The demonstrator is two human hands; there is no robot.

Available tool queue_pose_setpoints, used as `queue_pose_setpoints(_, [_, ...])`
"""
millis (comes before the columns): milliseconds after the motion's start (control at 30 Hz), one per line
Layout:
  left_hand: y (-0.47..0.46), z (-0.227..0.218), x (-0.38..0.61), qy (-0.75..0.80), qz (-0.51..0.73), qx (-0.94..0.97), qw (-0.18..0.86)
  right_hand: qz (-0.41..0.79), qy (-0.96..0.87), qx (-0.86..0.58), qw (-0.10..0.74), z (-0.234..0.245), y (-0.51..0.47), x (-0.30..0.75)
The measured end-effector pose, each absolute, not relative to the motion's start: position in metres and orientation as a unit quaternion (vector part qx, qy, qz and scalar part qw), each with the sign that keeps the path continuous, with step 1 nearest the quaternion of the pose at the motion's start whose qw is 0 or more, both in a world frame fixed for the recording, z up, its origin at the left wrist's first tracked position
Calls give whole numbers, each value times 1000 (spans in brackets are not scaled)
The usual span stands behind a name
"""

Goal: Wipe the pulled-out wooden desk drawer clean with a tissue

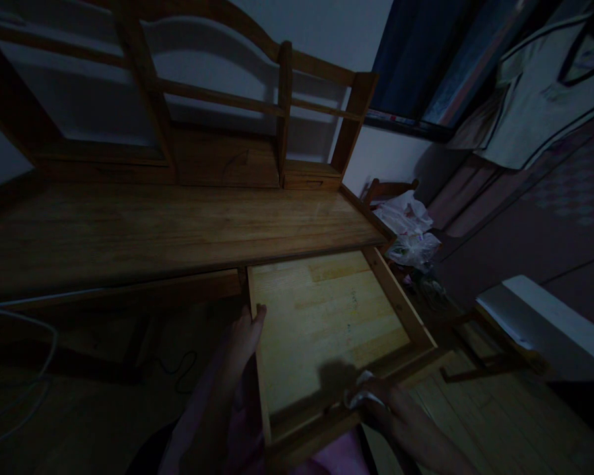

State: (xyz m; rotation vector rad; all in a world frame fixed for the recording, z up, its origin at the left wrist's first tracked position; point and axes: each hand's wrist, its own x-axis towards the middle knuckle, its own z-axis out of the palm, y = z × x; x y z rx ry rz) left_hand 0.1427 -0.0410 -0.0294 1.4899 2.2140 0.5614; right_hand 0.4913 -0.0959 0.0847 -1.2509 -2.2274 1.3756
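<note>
A wooden drawer [327, 316] is pulled out from under the desk, its pale bottom bare apart from a few small dark marks. My left hand [247, 333] grips the drawer's left side wall, the thumb over the top edge and the other fingers hidden outside. At the front of the drawer, my right hand [383, 399] is closed on a crumpled white tissue [363, 392], held against the inner side of the front panel. The hand casts a shadow on the drawer bottom.
The wooden desk [188, 224] carries a shelf unit [284, 112] at its back. Plastic bags [408, 224] sit on a chair beyond the right end. A stool [495, 343] with papers stands right. A white cable [54, 343] hangs at left. Clothes [529, 99] hang upper right.
</note>
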Motion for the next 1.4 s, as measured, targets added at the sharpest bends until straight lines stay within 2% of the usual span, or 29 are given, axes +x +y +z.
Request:
queue_pose_setpoints(233, [-36, -31, 142, 804, 236, 482, 256, 475, -760, -426, 123, 84, -96, 492])
queue_pose_setpoints(433, [-38, -34, 142, 794, 233, 507, 241, 477, -754, -436, 117, 83, -96, 492])
queue_pose_setpoints(1033, [-37, -16, 146, 809, 268, 425, 306, 471, -756, -439, 118, 80, -97, 494])
queue_pose_setpoints(1233, [-38, -19, 146, 803, 278, 428, 309, 469, -758, -442, 105, 82, -96, 497])
queue_pose_setpoints(1400, [-38, -28, 142, 797, 261, 472, 273, 478, -756, -438, 86, 88, -94, 498])
